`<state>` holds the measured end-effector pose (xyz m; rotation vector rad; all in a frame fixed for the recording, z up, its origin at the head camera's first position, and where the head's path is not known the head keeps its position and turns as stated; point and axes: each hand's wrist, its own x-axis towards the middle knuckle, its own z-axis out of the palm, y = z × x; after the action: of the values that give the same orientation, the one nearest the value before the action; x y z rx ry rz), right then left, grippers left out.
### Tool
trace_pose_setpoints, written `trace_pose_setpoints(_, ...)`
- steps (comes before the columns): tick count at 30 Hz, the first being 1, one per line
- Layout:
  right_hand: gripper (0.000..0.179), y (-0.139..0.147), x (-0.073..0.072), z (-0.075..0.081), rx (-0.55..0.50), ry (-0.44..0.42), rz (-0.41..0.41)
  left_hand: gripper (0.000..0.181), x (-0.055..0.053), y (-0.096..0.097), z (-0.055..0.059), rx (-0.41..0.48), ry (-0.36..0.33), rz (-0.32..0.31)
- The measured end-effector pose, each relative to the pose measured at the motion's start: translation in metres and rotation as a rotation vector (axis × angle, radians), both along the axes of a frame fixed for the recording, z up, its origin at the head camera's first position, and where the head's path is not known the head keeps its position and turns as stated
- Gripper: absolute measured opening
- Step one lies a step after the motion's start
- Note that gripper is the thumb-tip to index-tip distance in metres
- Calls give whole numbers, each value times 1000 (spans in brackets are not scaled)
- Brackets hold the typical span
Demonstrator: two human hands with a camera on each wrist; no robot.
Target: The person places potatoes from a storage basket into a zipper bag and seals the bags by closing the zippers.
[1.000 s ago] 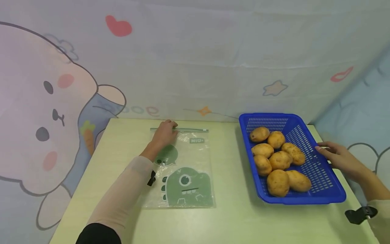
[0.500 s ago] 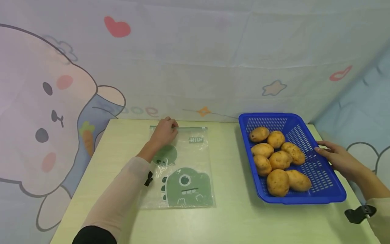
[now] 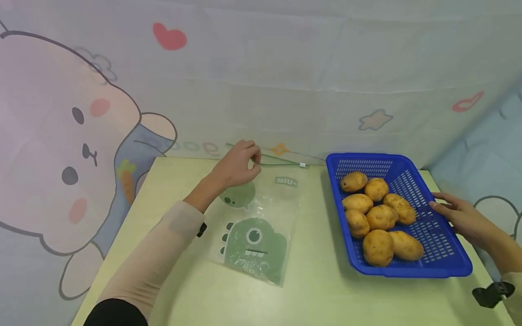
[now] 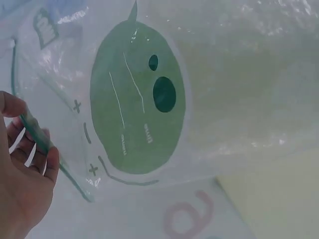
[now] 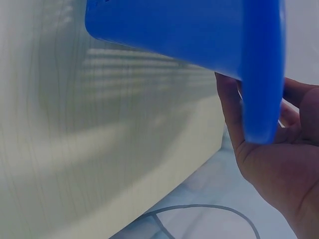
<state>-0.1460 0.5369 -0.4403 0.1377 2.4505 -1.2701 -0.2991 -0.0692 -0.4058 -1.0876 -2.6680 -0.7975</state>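
My left hand (image 3: 238, 164) pinches the top edge of a clear zip bag (image 3: 254, 244) printed with a green dinosaur. The bag's top is lifted off the table and its slider sits at the right end of the zip. In the left wrist view my fingers curl at the green zip strip beside the bag's green oval print (image 4: 139, 99). My right hand (image 3: 469, 219) grips the right rim of a blue plastic basket (image 3: 440, 235), thumb over the rim and fingers beneath, as the right wrist view shows. Several potatoes (image 3: 381, 217) lie in the basket.
Both things are on a pale wooden table (image 3: 310, 294). A printed cloth (image 3: 265, 90) hangs behind the table's back edge and down its right side. The basket stands to the right of the bag.
My left hand has risen and shifted right, lifting the bag's top edge, and the bag has turned slightly. The right hand stays on the basket's rim.
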Motion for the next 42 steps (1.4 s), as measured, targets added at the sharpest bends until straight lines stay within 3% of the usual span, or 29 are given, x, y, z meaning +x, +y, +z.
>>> trace_pose_setpoints(7,77,-1,1,0,18,-1,-8,10,10,39,32,-8,91,-222)
trace_pose_setpoints(11,78,-1,0,0,16,1,-6,12,16,67,43,-32,143,-307)
trace_pose_setpoints(16,77,-1,0,0,12,-5,-4,11,26,100,47,-76,206,-376)
trace_pose_setpoints(23,77,-1,0,0,6,-2,-8,9,37,139,39,-159,260,-465)
trace_pose_setpoints(31,77,-1,0,0,7,1,-9,12,42,154,28,-207,300,-456)
trace_pose_setpoints(37,76,0,0,-1,-2,7,-12,14,46,152,25,-216,343,-340)
trace_pose_setpoints(42,77,-2,1,-2,-10,14,-11,11,48,147,20,-195,274,-299)
